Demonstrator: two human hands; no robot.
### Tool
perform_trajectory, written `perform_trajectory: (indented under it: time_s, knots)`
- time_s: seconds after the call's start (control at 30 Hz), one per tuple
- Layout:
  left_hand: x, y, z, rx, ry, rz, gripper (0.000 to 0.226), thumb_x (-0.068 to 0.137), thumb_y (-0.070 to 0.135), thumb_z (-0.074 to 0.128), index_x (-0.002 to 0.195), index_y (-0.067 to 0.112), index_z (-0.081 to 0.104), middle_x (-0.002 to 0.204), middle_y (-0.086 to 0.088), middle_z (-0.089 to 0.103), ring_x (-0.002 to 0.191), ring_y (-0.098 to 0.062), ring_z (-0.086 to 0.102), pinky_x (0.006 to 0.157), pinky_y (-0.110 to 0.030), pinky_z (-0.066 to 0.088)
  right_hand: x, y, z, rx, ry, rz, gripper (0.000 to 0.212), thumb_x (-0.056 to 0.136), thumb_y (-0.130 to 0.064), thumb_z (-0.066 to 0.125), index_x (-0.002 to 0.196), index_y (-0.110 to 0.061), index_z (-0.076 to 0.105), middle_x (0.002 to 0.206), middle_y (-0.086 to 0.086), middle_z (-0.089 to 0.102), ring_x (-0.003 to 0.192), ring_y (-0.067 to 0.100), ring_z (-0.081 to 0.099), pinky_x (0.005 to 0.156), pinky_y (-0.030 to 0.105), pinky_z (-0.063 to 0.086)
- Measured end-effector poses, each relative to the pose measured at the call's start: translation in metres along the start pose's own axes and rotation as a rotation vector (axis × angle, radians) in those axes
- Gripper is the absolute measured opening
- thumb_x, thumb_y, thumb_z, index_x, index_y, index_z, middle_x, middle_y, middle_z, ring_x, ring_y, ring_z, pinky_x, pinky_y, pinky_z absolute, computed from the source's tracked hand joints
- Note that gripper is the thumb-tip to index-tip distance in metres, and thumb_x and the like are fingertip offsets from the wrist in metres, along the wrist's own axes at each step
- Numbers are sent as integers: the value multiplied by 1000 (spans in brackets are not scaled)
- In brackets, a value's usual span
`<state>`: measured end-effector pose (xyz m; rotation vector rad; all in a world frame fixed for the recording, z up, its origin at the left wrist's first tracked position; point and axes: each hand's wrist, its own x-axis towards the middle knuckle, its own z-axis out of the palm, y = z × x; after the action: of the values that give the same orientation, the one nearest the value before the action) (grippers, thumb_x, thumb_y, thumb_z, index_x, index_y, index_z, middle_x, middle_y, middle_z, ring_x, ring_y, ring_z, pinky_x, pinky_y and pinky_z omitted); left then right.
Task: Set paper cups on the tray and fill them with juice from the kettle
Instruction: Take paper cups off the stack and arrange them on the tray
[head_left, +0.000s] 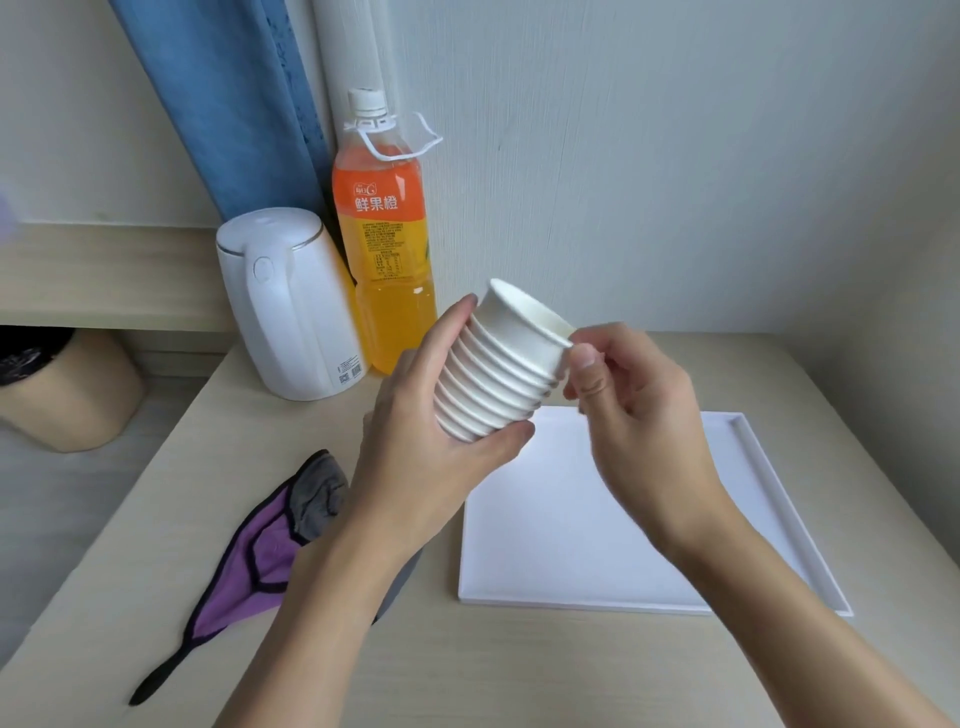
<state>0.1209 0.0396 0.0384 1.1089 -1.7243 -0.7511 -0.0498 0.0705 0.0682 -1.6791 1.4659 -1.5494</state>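
My left hand (426, 447) grips a stack of several nested white paper cups (493, 379), tilted with the open mouths up and to the right, above the table. My right hand (634, 415) pinches the rim of the topmost cup (524, 319) with thumb and fingers. A flat white tray (571, 545) lies on the table below and to the right of the stack, with nothing standing on it. The white kettle (291, 306) stands with its lid shut at the back left of the table.
A tall bottle of orange juice (387, 234) with a white cap stands right of the kettle against the wall. A purple and grey cloth (265, 540) lies on the table's left part. A blue curtain (223, 93) hangs behind. A low shelf (104, 280) runs at the left.
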Motion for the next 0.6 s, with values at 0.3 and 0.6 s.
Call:
perform_trajectory:
  time_s: [0.3,0.6]
  knots:
    - [0,-8,-2,-7,-61,-15,98,65,45,85,151,55,38,139,9,59,132,-22,57,103,-53,53,6,-4,-3,237,45,66,23,87,-33,73,92,-21,54,104,17,66,96,19,67,77,28,52]
    - [2,-5,-9,-156,74,-27,101,69,32,87,157,35,38,149,22,52,134,4,51,106,-16,47,1,15,-19,-171,234,75,22,89,-24,70,92,-32,50,106,-13,40,100,0,53,86,19,50]
